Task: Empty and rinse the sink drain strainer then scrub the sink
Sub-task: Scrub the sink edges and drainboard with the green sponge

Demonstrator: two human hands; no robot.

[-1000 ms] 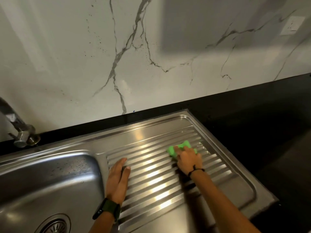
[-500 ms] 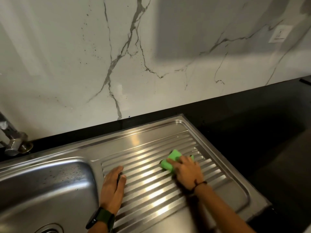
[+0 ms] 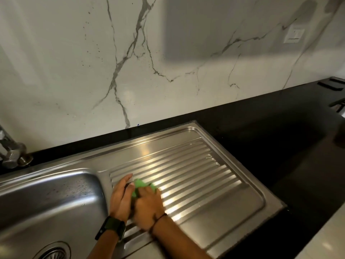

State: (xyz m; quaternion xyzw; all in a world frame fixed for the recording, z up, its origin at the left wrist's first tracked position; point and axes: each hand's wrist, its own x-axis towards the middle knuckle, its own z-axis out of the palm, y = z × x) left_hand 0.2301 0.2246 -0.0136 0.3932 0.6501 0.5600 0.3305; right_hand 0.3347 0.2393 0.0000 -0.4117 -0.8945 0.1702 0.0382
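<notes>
A stainless steel sink (image 3: 56,195) has a ribbed drainboard (image 3: 196,176) on its right side. My right hand (image 3: 149,206) presses a green sponge (image 3: 143,185) onto the ribs at the drainboard's left end, fingers closed over it. My left hand (image 3: 121,197), with a dark watch on the wrist, lies flat on the ribs right beside the sponge, touching my right hand. The drain strainer (image 3: 54,253) sits in the basin floor at the bottom left, partly cut off by the frame edge.
The tap base (image 3: 13,156) stands at the far left behind the basin. A white marble wall (image 3: 130,62) rises behind the black counter (image 3: 280,131). A wall socket (image 3: 294,35) is at the upper right. Dark objects (image 3: 336,94) lie at the far right.
My right hand has slid the sponge leftward along the ribs, from the drainboard's middle to beside my left hand. The left hand has stayed flat in place.
</notes>
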